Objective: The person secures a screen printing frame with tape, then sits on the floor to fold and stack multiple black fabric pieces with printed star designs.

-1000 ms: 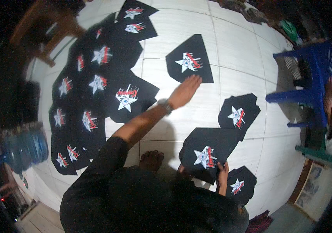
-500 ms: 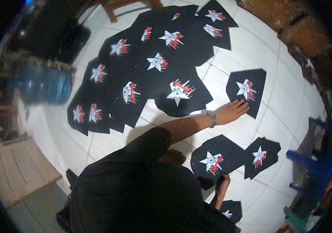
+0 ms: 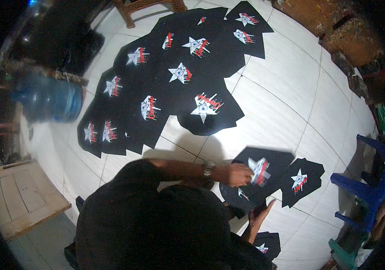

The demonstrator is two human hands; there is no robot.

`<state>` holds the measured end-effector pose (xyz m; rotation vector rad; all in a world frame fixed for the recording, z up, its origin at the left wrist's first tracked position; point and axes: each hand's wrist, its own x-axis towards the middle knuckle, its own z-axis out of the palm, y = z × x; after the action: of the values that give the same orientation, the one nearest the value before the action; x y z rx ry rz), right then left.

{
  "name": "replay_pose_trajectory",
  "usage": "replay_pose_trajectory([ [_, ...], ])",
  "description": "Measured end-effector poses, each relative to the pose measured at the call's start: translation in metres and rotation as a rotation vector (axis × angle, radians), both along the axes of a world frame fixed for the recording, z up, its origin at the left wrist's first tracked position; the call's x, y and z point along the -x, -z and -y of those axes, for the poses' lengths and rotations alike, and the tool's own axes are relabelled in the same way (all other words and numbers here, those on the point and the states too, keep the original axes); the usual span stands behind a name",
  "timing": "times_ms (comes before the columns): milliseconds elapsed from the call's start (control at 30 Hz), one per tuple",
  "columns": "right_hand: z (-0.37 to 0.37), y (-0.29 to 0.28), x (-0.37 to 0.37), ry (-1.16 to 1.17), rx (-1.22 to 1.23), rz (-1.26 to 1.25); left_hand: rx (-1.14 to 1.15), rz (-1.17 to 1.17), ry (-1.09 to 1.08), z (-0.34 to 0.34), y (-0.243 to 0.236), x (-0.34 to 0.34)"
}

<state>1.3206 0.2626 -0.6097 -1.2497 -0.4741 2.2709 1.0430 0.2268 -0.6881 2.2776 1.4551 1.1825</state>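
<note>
Below the middle of the head view, my left hand [image 3: 239, 174], a watch on its wrist, pinches a black cut fabric piece [image 3: 275, 157] with a white star and red lettering. That piece is slightly blurred and overlaps another black printed piece [image 3: 234, 200] on the floor. My right hand [image 3: 259, 217] is at the lower edge of that under piece, thumb held away from the fingers; some fingertips are in shadow. To the right of both lies a further black piece [image 3: 301, 191] with the same print. Near my right forearm sits a small black printed stack [image 3: 269, 245].
A large spread of black printed fabric [image 3: 156, 81] covers the white tiled floor [image 3: 287, 85] farther off. At left are a blue water bottle [image 3: 51, 101] and a wooden panel [image 3: 24, 195]. A blue plastic stool [image 3: 372, 184] lies at right; a wooden stool [image 3: 149, 9] stands at the top.
My left hand has drawn the lone fabric piece from the upper right down toward me, over the nearer piece. My right hand's thumb has spread away from its fingers.
</note>
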Motion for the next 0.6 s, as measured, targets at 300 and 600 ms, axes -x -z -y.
replay_pose_trajectory([
  [300, -0.02, 0.044, 0.044, -0.122, -0.427, 0.48, 0.193, -0.267, -0.734, -0.006, -0.026, 0.154],
  [600, -0.029, -0.014, 0.076, -0.041, -0.027, 0.082, 0.171, -0.028, -0.012, 0.029, -0.075, 0.031],
])
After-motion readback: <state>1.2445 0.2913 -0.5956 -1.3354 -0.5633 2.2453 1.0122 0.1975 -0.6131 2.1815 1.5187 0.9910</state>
